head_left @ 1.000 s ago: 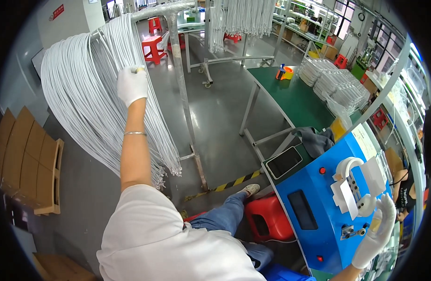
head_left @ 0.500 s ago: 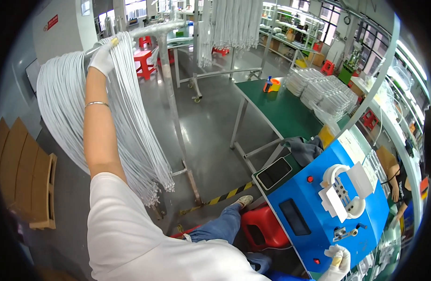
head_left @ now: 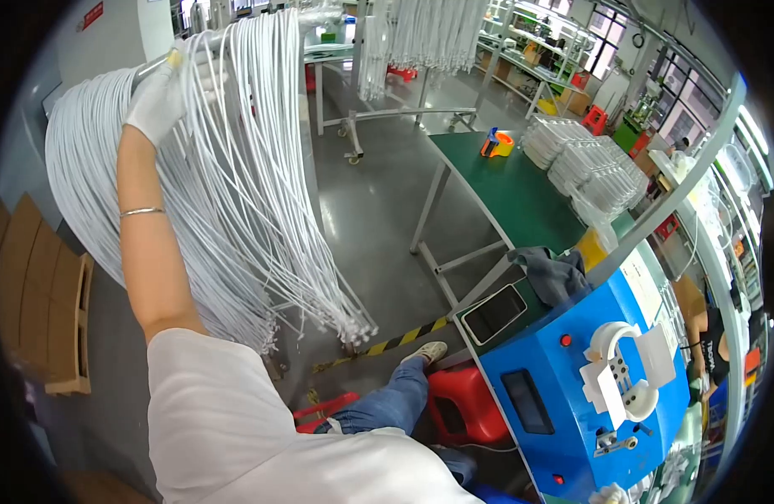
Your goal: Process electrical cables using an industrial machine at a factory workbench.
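Many thin white cables [head_left: 93, 160] hang in a thick bundle over a horizontal rail [head_left: 324, 15] at the upper left. My left hand [head_left: 158, 102], in a white glove, reaches up to them just below the rail. Its fingers curl around several strands, which partly cover them. To its right, a looser group of cables [head_left: 273, 101] fans out downward, with small pale ends at the bottom. My right hand [head_left: 610, 495], also gloved, shows only a sliver at the lower edge beside the blue machine [head_left: 521, 353]; its fingers are hidden.
A phone-like device [head_left: 494, 314] and dark cloth [head_left: 548, 273] lie near the machine. The green table [head_left: 513, 181] carries a tape roll [head_left: 498, 144] and clear plastic trays [head_left: 584, 160]. A red stool [head_left: 467, 403] stands below; cardboard [head_left: 38, 294] leans at left.
A group of cables has slid right along the rail and spread out. My left hand has shifted slightly left and lower. The right hand has dropped mostly out of view.
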